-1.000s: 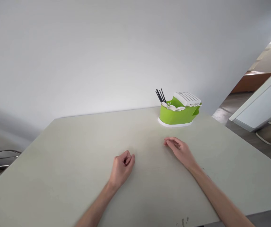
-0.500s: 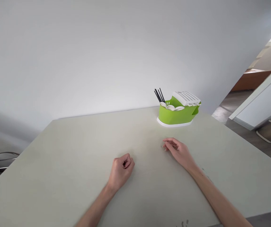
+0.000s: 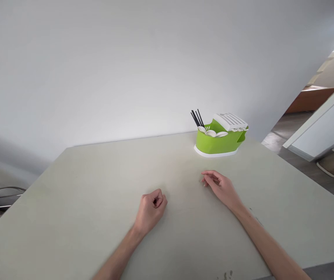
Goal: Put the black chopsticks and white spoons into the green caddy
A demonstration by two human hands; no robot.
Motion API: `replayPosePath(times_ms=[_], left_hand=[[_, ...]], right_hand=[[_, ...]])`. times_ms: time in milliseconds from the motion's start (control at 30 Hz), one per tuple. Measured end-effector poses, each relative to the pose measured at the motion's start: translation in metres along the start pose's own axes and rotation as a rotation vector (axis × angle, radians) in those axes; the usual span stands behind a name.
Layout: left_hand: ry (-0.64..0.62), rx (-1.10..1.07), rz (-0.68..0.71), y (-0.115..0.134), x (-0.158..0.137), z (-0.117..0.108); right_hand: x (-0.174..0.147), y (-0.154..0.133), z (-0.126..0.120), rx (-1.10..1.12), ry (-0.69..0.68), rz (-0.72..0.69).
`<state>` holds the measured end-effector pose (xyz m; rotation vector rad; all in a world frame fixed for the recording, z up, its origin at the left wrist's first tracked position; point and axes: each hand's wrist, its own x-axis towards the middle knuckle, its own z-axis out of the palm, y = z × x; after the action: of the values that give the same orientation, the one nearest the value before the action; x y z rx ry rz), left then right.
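Observation:
On the pale tabletop (image 3: 102,175) rests my left hand (image 3: 152,210), curled into a loose fist with no object showing in it. To its right and farther forward lies my right hand (image 3: 219,188), its fingers loosely bent and slightly apart, holding nothing. Beyond the right hand, near the wall, stands a green utensil holder (image 3: 216,144) with a white base and a slotted white top (image 3: 231,121). Several black chopsticks (image 3: 197,118) and white spoons (image 3: 210,133) stick out of its left part. Neither hand touches the holder.
A plain white wall (image 3: 126,70) runs along the table's back edge. At the far left, below table height, is a metal wire rack (image 3: 0,208). Past the right edge are grey flooring (image 3: 296,165) and a white panel (image 3: 327,116).

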<state>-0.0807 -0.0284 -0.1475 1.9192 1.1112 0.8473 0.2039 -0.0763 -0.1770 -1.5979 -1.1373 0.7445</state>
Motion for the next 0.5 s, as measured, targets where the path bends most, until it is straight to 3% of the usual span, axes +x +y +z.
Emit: replayPosePath(times_ms=[500], left_hand=[[-0.022, -0.012, -0.001, 0.0046, -0.0007, -0.0011]], right_hand=[[0.0001, 0.0001, 0.0000, -0.003, 0.005, -0.002]])
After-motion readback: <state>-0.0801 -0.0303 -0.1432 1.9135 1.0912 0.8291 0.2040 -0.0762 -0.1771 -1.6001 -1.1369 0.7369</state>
